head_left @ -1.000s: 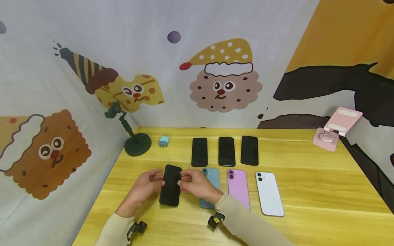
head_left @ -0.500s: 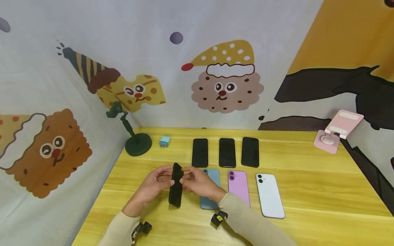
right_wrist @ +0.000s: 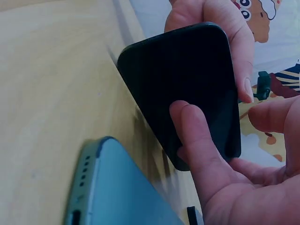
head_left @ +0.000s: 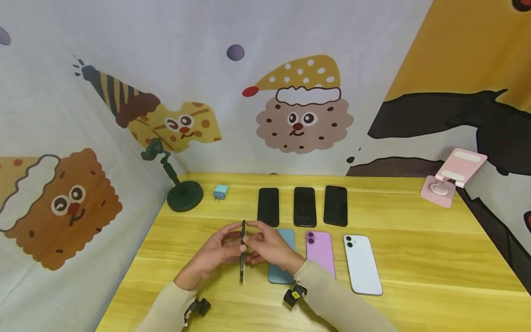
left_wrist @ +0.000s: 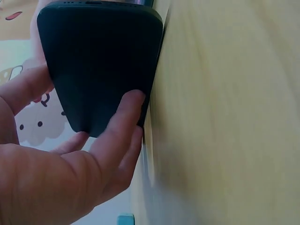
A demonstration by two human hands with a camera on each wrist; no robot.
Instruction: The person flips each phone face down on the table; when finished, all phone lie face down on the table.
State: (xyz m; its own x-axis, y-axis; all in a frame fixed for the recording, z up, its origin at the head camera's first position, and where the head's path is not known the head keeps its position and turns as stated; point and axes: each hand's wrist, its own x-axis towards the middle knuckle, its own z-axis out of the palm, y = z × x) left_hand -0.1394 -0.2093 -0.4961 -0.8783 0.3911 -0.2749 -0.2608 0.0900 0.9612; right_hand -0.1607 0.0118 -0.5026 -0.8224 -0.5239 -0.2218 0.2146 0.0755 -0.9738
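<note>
A dark smartphone (head_left: pixel 242 267) stands on its long edge between my hands, seen edge-on in the head view. My left hand (head_left: pixel 212 254) grips it from the left, fingers against one dark face (left_wrist: pixel 101 56) and thumb at the upper edge. From the other side my right hand (head_left: pixel 271 246) holds it, with fingertips on the opposite face (right_wrist: pixel 183 70) and the index finger at the far end. Under the right wrist lies a blue-green phone (head_left: pixel 282 274), back up and partly hidden. Beside it are a pink phone (head_left: pixel 321 256) and a white phone (head_left: pixel 363 265), both back up.
Behind, three black phones (head_left: pixel 268 207) lie in a row on the wooden table (head_left: pixel 435 240). A light blue charger plug (head_left: pixel 221 192) and a dark green stand (head_left: pixel 184 197) are at back left. A pink folding stand (head_left: pixel 460 167) sits at back right, before a printed cloth.
The phone has turned from showing its broad dark face to standing edge-on, and has shifted slightly right. My left hand moved right with it; both hands kept hold.
</note>
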